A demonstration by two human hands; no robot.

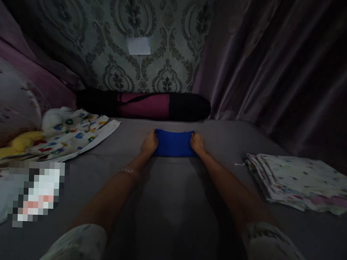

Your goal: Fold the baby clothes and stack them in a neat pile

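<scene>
A blue cloth [174, 144], folded into a flat rectangle, is stretched between my two hands over the grey sheet [177, 194]. My left hand [150, 141] pinches its far left corner, fingers closed. At the opposite end, my right hand [197, 142] grips the far right corner in the same way. The cloth's far edge sags slightly between the two corners, and its near edge looks straight. What kind of garment or cloth it is cannot be made out. A thin bracelet circles my left wrist.
Behind lies a long black and pink bag [146, 105] against the patterned wall. Folded light printed clothes [299, 180] are stacked at the right. Leftward are a colourful printed cloth [76, 136] and a yellow soft item [26, 140]. A purple curtain [244, 64] hangs at the right.
</scene>
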